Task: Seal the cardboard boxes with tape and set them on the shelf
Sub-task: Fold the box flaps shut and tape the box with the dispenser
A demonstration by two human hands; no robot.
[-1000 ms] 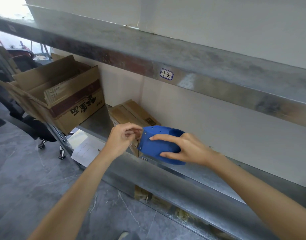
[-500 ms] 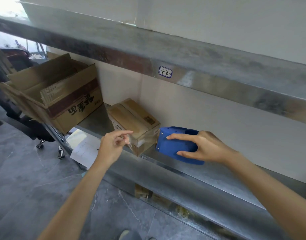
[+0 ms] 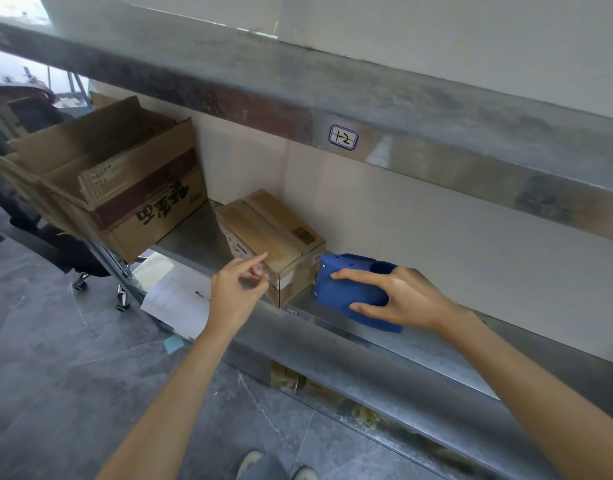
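Head view: right hand grips the dispenser on the shelf, beside the box. Left hand, forefinger straight, others loosely curled, touches the box's edge.

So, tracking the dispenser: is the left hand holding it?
No, the right hand holds the blue dispenser; the left hand is by the small box.

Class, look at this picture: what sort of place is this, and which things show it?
Probably a storeroom or packing area: metal shelves with a handwritten label, a taped cardboard box, and a blue tape dispenser in the right hand.
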